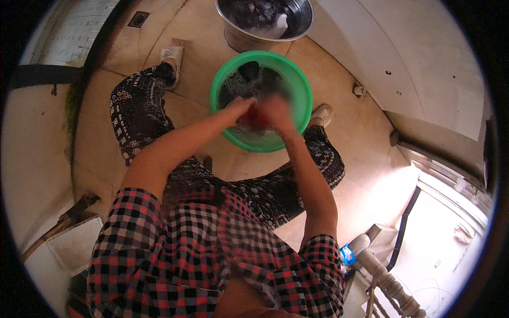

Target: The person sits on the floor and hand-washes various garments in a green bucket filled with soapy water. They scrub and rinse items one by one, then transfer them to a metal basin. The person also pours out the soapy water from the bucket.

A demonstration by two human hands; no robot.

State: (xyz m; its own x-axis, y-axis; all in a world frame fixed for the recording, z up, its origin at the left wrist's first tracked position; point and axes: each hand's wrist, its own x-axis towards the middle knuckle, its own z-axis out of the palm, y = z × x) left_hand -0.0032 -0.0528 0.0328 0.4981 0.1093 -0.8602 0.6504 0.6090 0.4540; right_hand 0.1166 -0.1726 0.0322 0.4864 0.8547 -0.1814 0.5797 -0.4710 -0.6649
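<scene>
A green plastic basin [300, 73] stands on the floor between my feet, with dark cloth [234, 85] in sudsy water. My left hand [240, 106] is over the basin's middle, its fingers at a piece of red cloth [255, 116]. Close to its right, my right hand [274, 107] is also at the red cloth. A blur covers part of the right hand, so its fingers and their hold cannot be made out. Whether the left fingers grip the cloth is also unclear.
Beyond the green basin stands a metal basin [242, 30] holding dark, wet items and something white. A floor drain [138, 19] lies at the upper left. At the lower right are a turned baluster [383, 274] and a blue packet [347, 254]; a white tray-like object [75, 246] is at the lower left.
</scene>
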